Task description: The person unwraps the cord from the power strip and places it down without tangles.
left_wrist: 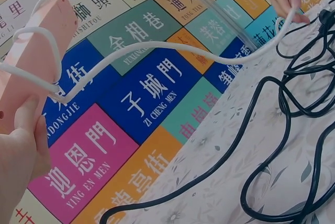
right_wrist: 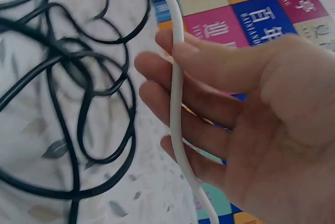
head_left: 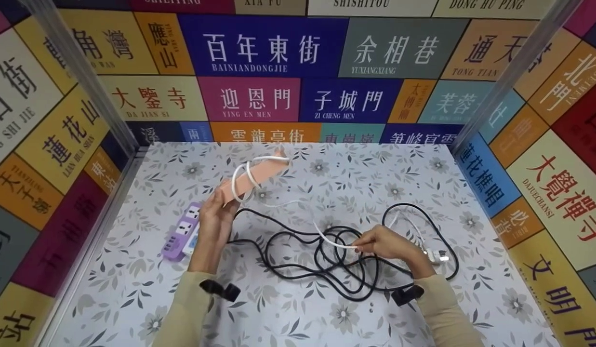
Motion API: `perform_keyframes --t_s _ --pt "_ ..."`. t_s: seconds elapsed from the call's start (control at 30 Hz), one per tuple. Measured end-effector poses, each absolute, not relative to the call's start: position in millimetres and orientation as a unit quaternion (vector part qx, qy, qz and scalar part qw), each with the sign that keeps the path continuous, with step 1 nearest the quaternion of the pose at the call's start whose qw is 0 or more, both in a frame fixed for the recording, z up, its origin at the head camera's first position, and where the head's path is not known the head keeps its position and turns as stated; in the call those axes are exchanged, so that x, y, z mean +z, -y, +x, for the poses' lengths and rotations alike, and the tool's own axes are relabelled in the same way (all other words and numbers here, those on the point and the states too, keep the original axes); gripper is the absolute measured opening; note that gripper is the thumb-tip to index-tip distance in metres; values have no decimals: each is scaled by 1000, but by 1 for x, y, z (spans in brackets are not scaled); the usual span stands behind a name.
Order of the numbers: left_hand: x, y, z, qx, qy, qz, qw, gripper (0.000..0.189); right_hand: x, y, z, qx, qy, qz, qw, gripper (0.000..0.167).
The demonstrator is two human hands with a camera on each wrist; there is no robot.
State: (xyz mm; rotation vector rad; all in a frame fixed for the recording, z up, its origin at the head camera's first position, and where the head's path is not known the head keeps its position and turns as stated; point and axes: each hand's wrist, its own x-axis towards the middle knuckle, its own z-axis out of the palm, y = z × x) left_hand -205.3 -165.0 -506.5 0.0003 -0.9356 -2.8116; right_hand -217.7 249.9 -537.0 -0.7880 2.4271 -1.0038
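Note:
My left hand [head_left: 215,221] grips one end of a pink power strip [head_left: 270,171], held up above the table and tilted. Loops of its white cord [left_wrist: 157,45] go around the strip's body; in the left wrist view its plain side [left_wrist: 23,62] shows, its sockets out of sight. From there the cord runs slack across to my right hand [head_left: 387,242]. Thumb and fingertips of that hand pinch the white cord [right_wrist: 177,98], the other fingers loosely bent behind it. Past the right hand lies a white plug [head_left: 436,255], partly hidden by the wrist.
Beside my left forearm lies a purple power strip [head_left: 183,230], partly covered. A tangled black cord [head_left: 353,299] spreads over the middle and right of the flower-patterned table [head_left: 341,320]. Walls with coloured lettered panels [head_left: 252,99] enclose the back and sides.

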Motion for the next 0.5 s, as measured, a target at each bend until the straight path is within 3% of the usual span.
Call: perform_keyframes --t_s 0.13,0.27,0.5 --pt "-509 165 -205 -945 317 1 85 46 -556 -256 -223 -351 -895 -238 140 17" --pt "-510 165 -203 -943 322 -1 85 39 -568 -257 -224 -366 -898 -216 115 18" --pt "-509 165 -202 -943 324 -12 77 24 -571 -250 -221 -382 -889 -185 171 25"
